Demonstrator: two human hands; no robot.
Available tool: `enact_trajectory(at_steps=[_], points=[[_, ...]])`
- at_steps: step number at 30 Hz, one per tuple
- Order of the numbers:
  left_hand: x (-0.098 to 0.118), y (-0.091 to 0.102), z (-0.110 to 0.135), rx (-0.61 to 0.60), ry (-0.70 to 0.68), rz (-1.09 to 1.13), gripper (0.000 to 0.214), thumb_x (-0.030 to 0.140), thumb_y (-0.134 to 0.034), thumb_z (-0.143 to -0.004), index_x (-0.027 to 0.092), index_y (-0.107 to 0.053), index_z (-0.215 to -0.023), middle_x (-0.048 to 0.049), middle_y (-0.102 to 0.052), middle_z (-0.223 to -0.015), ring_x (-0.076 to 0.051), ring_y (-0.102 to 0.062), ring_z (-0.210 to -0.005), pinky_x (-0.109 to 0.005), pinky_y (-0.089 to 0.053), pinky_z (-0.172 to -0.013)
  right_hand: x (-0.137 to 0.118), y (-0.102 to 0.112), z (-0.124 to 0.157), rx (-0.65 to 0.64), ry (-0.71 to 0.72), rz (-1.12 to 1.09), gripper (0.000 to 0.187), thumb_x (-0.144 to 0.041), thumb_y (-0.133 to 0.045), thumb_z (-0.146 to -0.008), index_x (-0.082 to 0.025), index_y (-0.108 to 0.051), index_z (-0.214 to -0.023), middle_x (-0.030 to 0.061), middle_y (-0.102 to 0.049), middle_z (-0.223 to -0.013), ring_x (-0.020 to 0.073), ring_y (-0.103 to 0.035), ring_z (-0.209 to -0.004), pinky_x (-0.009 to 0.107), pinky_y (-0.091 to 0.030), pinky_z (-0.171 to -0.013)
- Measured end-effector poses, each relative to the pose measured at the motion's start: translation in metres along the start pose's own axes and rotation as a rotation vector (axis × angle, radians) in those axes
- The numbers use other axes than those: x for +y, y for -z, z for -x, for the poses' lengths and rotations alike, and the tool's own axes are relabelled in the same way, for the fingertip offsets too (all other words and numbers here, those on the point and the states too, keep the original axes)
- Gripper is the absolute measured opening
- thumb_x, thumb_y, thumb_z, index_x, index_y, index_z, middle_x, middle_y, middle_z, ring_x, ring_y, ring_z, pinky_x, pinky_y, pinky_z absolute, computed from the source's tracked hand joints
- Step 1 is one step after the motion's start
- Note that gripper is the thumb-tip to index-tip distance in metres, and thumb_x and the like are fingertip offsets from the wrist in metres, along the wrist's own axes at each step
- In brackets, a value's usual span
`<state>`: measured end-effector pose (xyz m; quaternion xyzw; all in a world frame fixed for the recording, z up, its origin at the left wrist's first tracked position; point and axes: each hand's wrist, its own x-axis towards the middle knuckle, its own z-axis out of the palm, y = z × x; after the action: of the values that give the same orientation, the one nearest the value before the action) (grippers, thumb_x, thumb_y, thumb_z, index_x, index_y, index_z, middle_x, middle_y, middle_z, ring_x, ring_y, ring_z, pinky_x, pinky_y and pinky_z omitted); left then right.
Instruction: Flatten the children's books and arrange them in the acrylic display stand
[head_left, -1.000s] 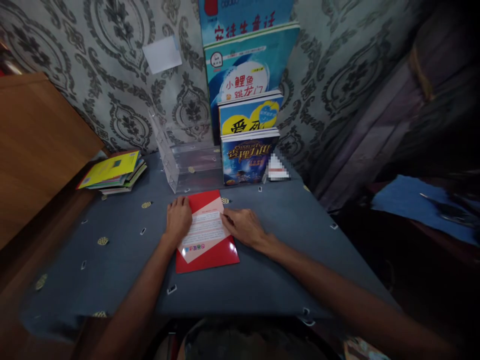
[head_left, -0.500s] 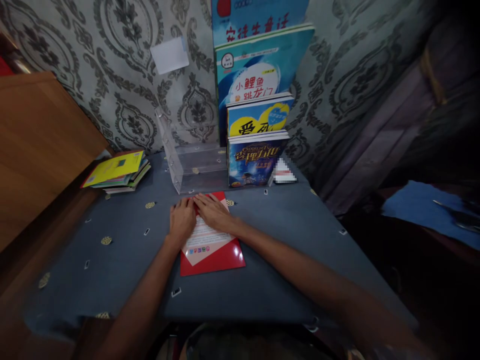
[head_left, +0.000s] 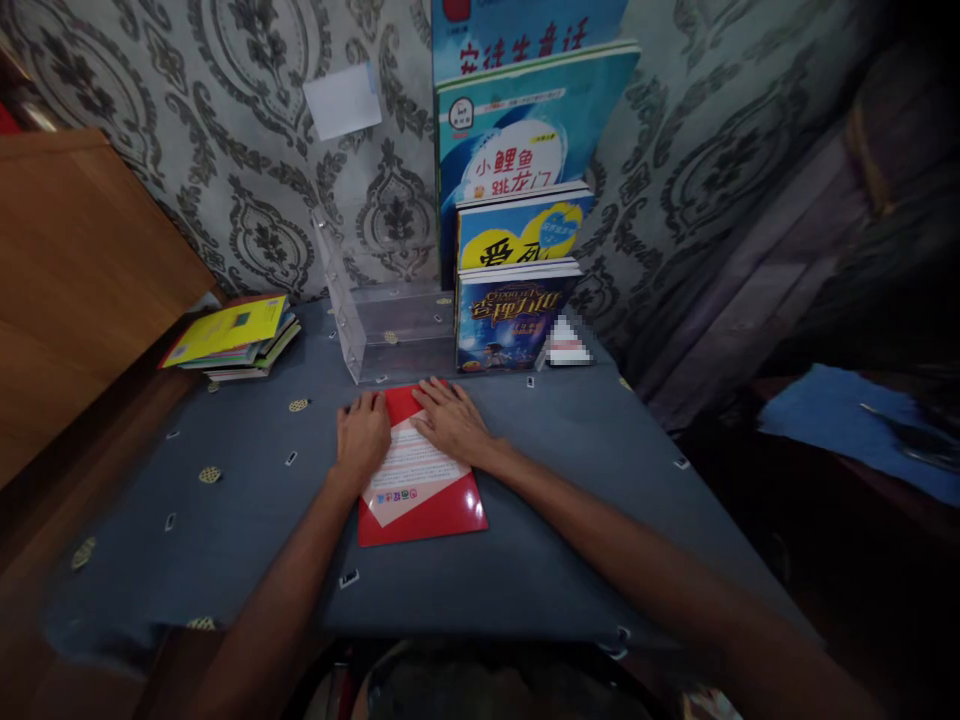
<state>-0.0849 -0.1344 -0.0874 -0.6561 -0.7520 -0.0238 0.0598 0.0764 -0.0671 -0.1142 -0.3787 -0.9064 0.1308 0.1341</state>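
Observation:
A red book (head_left: 431, 522) with a pale printed panel lies flat on the table, just in front of a clear stand. My left hand (head_left: 364, 432) rests over its upper left edge, fingers close together and pointing away from me; the thumb is hard to make out. On the upper right part of the same cover, my right hand (head_left: 454, 422) lies flat with its fingers a little apart. The hands cover both sides of the book's upper half, and a strip of red shows between them.
The clear stepped stand (head_left: 352, 335) holds several upright books, with a dark blue one (head_left: 502, 318) in front. A pile of books topped by a yellow one (head_left: 229, 332) sits at the table's left. Blue cloth (head_left: 847, 420) lies beyond the right edge of the tablecloth (head_left: 247, 540).
My right hand has slid right across the cover, away from my left hand, which has moved slightly left. The gap between them is wider, and the book stays in place.

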Motion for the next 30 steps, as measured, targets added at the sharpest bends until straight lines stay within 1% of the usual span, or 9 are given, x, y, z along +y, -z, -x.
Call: enact_trajectory(at_steps=[4, 8, 13, 16, 22, 25, 30], points=[[0.000, 0.000, 0.000, 0.005, 0.007, 0.008, 0.035, 0.017, -0.036, -0.102, 0.017, -0.061, -0.127, -0.0158, -0.065, -0.127, -0.029, -0.062, -0.116, -0.045, -0.045, -0.096, 0.006, 0.006, 0.009, -0.002, -0.037, 0.003, 0.054, -0.037, -0.046, -0.103, -0.014, -0.048, -0.151, 0.0166, -0.041, -0.161, 0.0296, -0.031, -0.154, 0.054, -0.023, -0.123], [-0.003, -0.003, 0.001, 0.024, 0.011, 0.028, 0.035, 0.020, -0.036, -0.103, 0.018, -0.061, -0.129, -0.0147, -0.065, -0.128, -0.029, -0.061, -0.118, -0.043, -0.046, -0.097, 0.006, 0.009, 0.011, -0.009, -0.044, 0.014, 0.053, -0.037, -0.045, -0.103, -0.014, -0.049, -0.150, 0.0169, -0.041, -0.161, 0.0299, -0.032, -0.153, 0.054, -0.022, -0.123], [-0.006, -0.003, 0.002, 0.019, 0.006, 0.070, 0.036, 0.024, -0.037, -0.104, 0.019, -0.059, -0.132, -0.0138, -0.063, -0.132, -0.029, -0.059, -0.122, -0.044, -0.045, -0.100, 0.006, 0.008, 0.011, -0.019, -0.044, 0.027, 0.053, -0.038, -0.044, -0.104, -0.014, -0.048, -0.151, 0.0170, -0.040, -0.162, 0.0296, -0.030, -0.154, 0.053, -0.021, -0.123], [-0.006, -0.003, 0.003, 0.015, 0.008, 0.090, 0.036, 0.024, -0.036, -0.105, 0.019, -0.060, -0.131, -0.0134, -0.063, -0.132, -0.028, -0.059, -0.123, -0.044, -0.044, -0.101, 0.006, 0.006, 0.011, -0.027, -0.037, 0.045, 0.055, -0.038, -0.042, -0.104, -0.013, -0.046, -0.153, 0.0169, -0.038, -0.163, 0.0289, -0.029, -0.154, 0.052, -0.020, -0.124], [-0.004, 0.000, 0.004, 0.008, 0.013, 0.073, 0.036, 0.023, -0.036, -0.104, 0.017, -0.060, -0.131, -0.0146, -0.063, -0.132, -0.029, -0.059, -0.122, -0.046, -0.045, -0.100, 0.004, 0.004, 0.012, -0.042, -0.041, 0.064, 0.056, -0.038, -0.042, -0.104, -0.013, -0.044, -0.154, 0.0167, -0.035, -0.165, 0.0288, -0.026, -0.155, 0.053, -0.020, -0.125], [-0.004, 0.001, 0.004, 0.011, 0.015, 0.067, 0.036, 0.023, -0.037, -0.104, 0.017, -0.060, -0.131, -0.0145, -0.064, -0.131, -0.029, -0.059, -0.123, -0.045, -0.045, -0.101, 0.004, 0.004, 0.018, -0.041, -0.034, 0.062, 0.055, -0.037, -0.043, -0.104, -0.013, -0.045, -0.153, 0.0175, -0.034, -0.165, 0.0287, -0.026, -0.155, 0.053, -0.020, -0.125], [-0.004, -0.001, 0.005, 0.013, 0.020, 0.057, 0.036, 0.024, -0.037, -0.104, 0.017, -0.060, -0.131, -0.0142, -0.064, -0.132, -0.029, -0.059, -0.121, -0.045, -0.046, -0.099, 0.003, 0.005, 0.034, -0.067, 0.011, 0.061, 0.055, -0.036, -0.044, -0.104, -0.012, -0.044, -0.154, 0.0186, -0.035, -0.164, 0.0282, -0.027, -0.155, 0.053, -0.019, -0.126]])
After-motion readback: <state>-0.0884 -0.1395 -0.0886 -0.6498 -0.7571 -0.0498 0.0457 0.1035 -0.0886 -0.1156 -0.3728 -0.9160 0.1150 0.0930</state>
